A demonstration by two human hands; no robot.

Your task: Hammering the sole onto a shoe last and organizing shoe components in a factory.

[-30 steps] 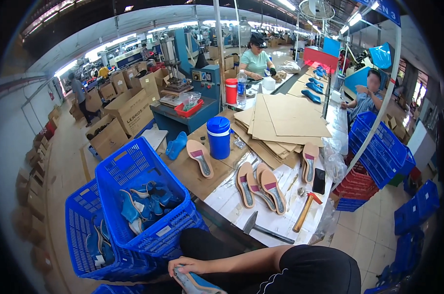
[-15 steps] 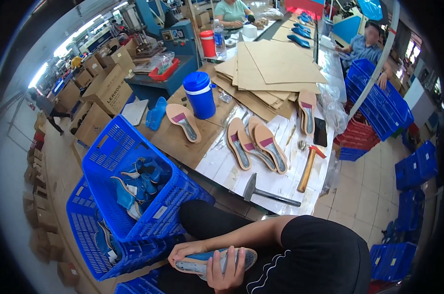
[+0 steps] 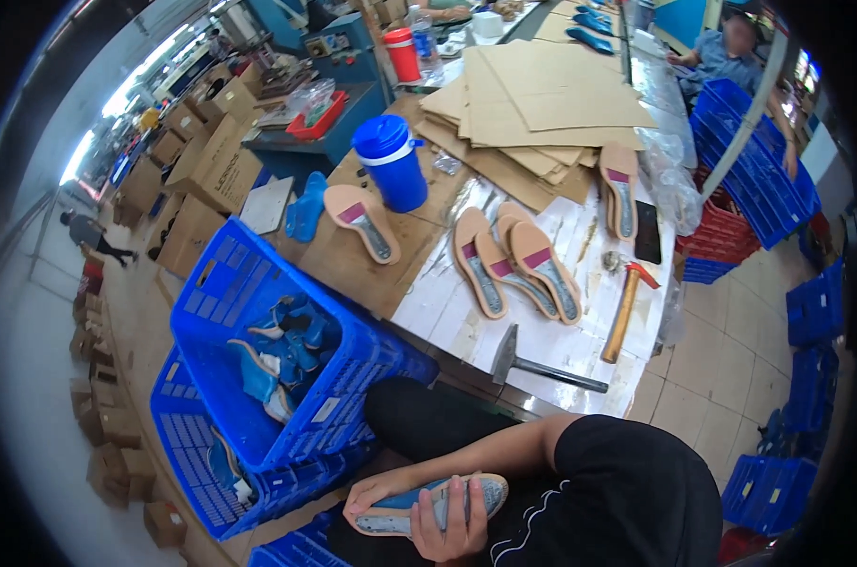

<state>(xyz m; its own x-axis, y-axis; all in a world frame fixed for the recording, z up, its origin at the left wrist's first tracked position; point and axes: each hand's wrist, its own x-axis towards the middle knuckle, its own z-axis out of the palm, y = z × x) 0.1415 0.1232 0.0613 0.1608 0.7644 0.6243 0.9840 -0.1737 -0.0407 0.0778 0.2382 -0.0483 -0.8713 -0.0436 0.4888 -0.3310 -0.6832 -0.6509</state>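
Low in the view, above my lap, both hands hold a blue shoe [image 3: 388, 522] with a tan rim and a grey underside showing. My right hand [image 3: 375, 491] comes in along the bare forearm from the black sleeve and is closed round one end. Coming up from the lower edge, my left hand [image 3: 450, 525] lays its fingers across the underside near the other end. Part of the blue upper shows between the hands, and the rest is hidden. Beyond them, a black-headed hammer [image 3: 551, 371] lies at the table's near edge.
On the table [image 3: 447, 326] lie several tan insoles [image 3: 542, 269], an orange-handled hammer [image 3: 621, 317], a phone [image 3: 647, 231], cardboard sheets [image 3: 551, 94] and a blue jug [image 3: 391, 165]. Blue crates [image 3: 249, 378] holding blue shoe parts stand left. A person [image 3: 726, 57] sits beyond the table.
The view has turned a little, so most nearby things sit further right in it. Both hands keep the same hold on the shoe.
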